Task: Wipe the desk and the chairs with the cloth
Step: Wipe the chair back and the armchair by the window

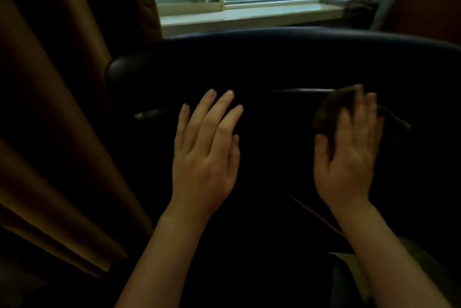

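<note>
The work looks to be in the chair stage: both hands are on a black padded chair with a curved backrest [274, 58], and the bench named in the task is nowhere in view, so whether it has been wiped cannot be told. The right hand [349, 153] lies flat with its fingers spread and straight, pressing a dark brown crumpled cloth [326, 110] against the dark upholstery; its fingertips are blurred, which suggests a wiping stroke in progress. The left hand [207, 155] rests flat on the chair well to the left of the cloth, fingers straight and close together, holding nothing and likely steadying the chair. The cloth sits under the right hand's fingers and palm, bunched beyond the thumb side and trailing a tail past the little-finger side; its long axis runs crosswise to those fingers, with the tail pointing away from the left hand and slightly toward the person. The rounded black armrest [124, 70] beyond the left hand appears still to be done, as do any other chairs.
</note>
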Motion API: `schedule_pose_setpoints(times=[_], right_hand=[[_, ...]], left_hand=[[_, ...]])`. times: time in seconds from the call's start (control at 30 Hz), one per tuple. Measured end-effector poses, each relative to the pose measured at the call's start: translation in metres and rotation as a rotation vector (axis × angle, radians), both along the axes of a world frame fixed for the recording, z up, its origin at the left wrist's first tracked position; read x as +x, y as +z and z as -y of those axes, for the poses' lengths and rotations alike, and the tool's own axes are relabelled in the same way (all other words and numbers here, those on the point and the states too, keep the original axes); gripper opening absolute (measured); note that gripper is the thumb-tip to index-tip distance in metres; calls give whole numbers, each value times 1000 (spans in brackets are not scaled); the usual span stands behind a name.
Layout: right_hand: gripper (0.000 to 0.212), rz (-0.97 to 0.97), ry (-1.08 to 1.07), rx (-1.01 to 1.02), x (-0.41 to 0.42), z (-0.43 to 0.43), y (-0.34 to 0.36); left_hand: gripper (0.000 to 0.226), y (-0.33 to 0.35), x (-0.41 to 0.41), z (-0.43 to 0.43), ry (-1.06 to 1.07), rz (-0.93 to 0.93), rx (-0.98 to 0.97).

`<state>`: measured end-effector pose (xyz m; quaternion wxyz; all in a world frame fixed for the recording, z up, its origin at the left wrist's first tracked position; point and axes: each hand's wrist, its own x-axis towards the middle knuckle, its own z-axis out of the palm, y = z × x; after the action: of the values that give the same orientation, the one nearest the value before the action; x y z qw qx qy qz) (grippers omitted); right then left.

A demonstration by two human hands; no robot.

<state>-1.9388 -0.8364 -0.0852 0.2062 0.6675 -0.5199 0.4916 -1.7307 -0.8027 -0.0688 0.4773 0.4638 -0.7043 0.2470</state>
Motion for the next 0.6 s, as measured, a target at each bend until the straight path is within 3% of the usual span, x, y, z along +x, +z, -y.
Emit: schedule_pose_setpoints(times=[0.1,0.27,0.4,0.6], right_hand=[[47,203,-105,-21,12,1,11],[45,71,137,-21,87,-3,17],[39,-143,70,-77,40,6,12],[40,232,-206,-128,-61,15,-6]], left_hand=[[37,10,-28,23,9,24,-48],[41,0,-32,42,192,97,-116],[38,-2,-33,42,222,67,-157],[36,-6,-33,42,203,43,-178]])
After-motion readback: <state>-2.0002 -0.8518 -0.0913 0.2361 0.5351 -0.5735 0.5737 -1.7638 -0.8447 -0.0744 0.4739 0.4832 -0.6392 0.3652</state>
